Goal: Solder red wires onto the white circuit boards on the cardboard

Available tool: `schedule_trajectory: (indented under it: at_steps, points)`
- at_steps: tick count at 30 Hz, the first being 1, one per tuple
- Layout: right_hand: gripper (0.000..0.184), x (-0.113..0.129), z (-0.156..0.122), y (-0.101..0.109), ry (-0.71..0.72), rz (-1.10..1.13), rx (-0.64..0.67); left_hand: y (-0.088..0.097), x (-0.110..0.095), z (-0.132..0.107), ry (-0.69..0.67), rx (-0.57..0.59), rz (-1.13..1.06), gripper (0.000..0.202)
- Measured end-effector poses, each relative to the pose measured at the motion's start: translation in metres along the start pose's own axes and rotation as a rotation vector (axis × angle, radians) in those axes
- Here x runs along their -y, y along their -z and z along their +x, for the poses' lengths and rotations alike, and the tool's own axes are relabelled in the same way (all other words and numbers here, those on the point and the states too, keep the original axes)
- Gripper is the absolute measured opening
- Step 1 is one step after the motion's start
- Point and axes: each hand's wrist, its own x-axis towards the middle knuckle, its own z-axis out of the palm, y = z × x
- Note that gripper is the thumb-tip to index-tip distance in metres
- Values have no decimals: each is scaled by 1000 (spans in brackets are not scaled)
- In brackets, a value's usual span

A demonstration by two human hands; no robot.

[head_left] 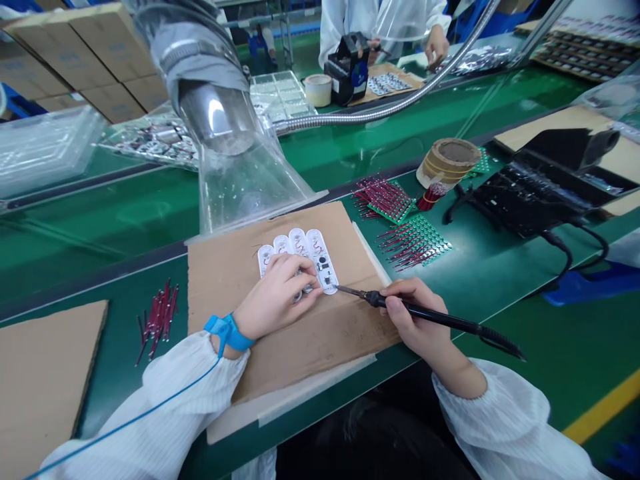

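My right hand [423, 317] grips a soldering iron [445, 319] by its black handle, and the metal tip touches or nearly touches the lower end of a white oblong casing [316, 248]. That casing holds a small dark-and-white circuit board and thin red wires. Beside it on the cardboard lie several similar white casings [281, 244], partly hidden under my left hand [283, 287]. The left fingers are curled together over their lower ends; what they pinch is hidden. A blue wrist strap [229, 333] with a cord circles my left wrist.
Cardboard [290, 353] covers the bench here. Dark red wires [159, 317] lie left; green circuit boards [420, 240] with red wires lie right. A tape roll [447, 162] and a black device [535, 190] stand beyond. A clear fume hood [245, 187] hangs ahead. A co-worker's hand [437, 45] is opposite.
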Motion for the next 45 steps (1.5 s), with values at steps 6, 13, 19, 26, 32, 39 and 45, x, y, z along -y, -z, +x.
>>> schedule_trajectory:
  at_steps: [6, 13, 19, 26, 32, 39, 45]
  points:
    - [21, 1, 2, 0, 18, 7, 62, 0, 0, 0, -5, -10, 8, 9]
    - [25, 0, 0, 1, 3, 18, 47, 1, 1, -1, 21, 14, -8, 10]
    - [29, 4, 4, 0, 9, 13, 94, 0, 0, 0, 20, 31, 4, 10]
    - [21, 2, 1, 0, -8, 145, -29, 9, 12, -12, -5, -53, 35, 4]
    - [22, 23, 10, -19, -85, 131, -89, 10, 18, -22, 37, -54, 40, 6]
    - [19, 17, 10, -31, -31, 93, -61, 6, 15, -20, 30, -58, 44, 6]
    - [12, 14, 9, -29, -1, 23, -21, 6, 15, -20, 43, -46, 28, 7]
